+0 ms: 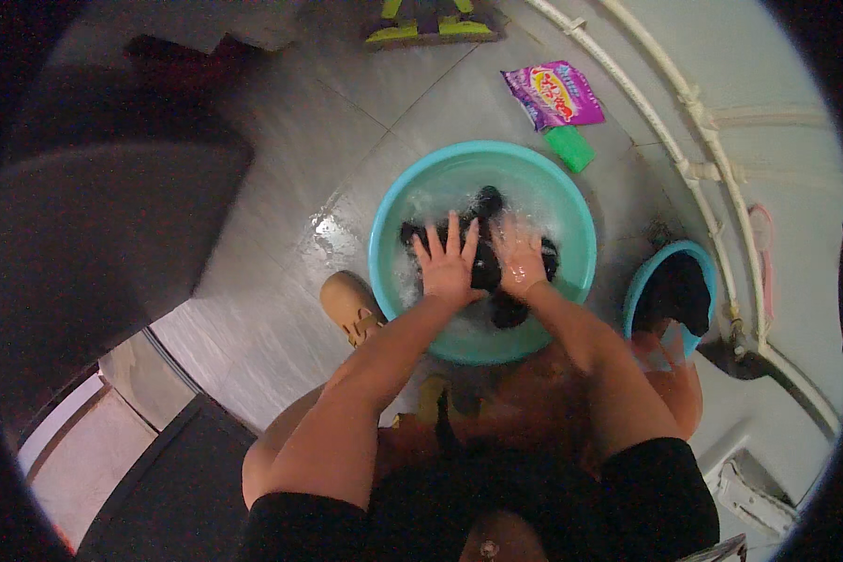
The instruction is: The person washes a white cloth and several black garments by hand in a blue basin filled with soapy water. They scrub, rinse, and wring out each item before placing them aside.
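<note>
Both hands were in the teal basin (571, 201) on the tiled floor (281, 187). Left hand (448, 262) lay flat, fingers spread, pressing on the black garment (485, 267) in soapy water. Right hand (520, 258) was open too, palm down on the same cloth. Smaller teal basin (639, 290) with dark cloth sat just right; purple packet (553, 94) and green bar (569, 148) lay beyond.

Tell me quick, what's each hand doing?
Left hand: open, fingers spread, pressing the dark garment.
Right hand: open, flat on the same garment.
</note>
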### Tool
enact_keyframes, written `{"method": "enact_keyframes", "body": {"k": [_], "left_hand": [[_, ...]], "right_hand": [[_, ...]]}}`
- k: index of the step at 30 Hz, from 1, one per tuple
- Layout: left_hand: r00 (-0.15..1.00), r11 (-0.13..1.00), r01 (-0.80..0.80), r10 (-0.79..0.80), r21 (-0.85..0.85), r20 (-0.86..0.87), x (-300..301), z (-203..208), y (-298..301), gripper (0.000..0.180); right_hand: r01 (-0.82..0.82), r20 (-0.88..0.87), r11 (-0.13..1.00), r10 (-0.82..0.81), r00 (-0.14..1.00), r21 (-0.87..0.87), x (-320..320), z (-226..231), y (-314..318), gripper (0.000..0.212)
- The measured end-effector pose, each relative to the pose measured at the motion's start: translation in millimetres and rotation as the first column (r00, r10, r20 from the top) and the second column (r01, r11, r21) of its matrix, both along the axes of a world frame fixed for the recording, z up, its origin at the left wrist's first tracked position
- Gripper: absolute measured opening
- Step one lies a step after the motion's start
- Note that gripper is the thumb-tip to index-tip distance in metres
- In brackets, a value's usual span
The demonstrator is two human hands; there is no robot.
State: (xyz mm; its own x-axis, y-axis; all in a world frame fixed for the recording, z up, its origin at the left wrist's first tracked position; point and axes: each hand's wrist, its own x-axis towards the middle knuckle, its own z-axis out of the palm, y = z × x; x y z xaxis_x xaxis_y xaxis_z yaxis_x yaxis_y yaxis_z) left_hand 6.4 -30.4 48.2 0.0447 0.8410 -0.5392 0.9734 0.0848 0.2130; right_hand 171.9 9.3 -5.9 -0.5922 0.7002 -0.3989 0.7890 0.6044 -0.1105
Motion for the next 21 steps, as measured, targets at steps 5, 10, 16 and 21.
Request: {"method": "enact_keyframes", "body": {"k": [5, 10, 16, 21], "left_hand": [[0.989, 0.993, 0.118, -0.117, -0.011, 0.09, -10.9, -59.0, 9.5, 0.11], [0.989, 0.982, -0.013, 0.04, -0.188, 0.141, -23.1, -70.0, 32.2, 0.086], [0.976, 0.998, -0.058, 0.054, 0.013, 0.212, -39.8, -40.6, 52.6, 0.056], [0.965, 0.983, -0.185, 0.183, -0.006, 0.185, -51.2, -21.2, 38.2, 0.052]], "right_hand": [[0.165, 0.197, 0.866, -0.079, 0.977, -0.472, -23.4, 0.7, 55.9, 0.054], [0.324, -0.107, 0.937, -0.339, 0.935, -0.133, -16.1, -21.7, 45.4, 0.032], [0.105, -0.08, 0.991, -0.112, 0.99, -0.084, -21.9, 20.5, 77.9, 0.036], [0.438, -0.377, 0.887, -0.458, 0.805, -0.144, 10.5, 31.3, 46.8, 0.033]]}}
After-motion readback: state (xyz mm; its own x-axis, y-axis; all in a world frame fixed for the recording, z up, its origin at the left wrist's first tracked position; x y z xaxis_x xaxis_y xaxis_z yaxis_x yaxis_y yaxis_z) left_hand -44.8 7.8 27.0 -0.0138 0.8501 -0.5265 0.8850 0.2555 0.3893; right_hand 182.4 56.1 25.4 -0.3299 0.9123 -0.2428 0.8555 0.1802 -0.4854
